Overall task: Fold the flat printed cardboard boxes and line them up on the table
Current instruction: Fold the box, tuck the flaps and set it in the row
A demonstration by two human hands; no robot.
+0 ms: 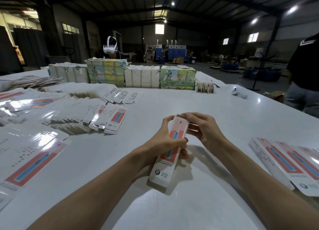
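Both hands work one toothbrush-print cardboard box (161,171) over the middle of the white tabletop (189,98).
The left hand (165,143) grips the box round its middle, thumb across the printed face; the right hand (205,129) has its fingers curled on the flap at the far end. Folded boxes (284,160) lie side by side at the right edge, well apart from the fanned stacks of flat boxes (110,119) on the left.
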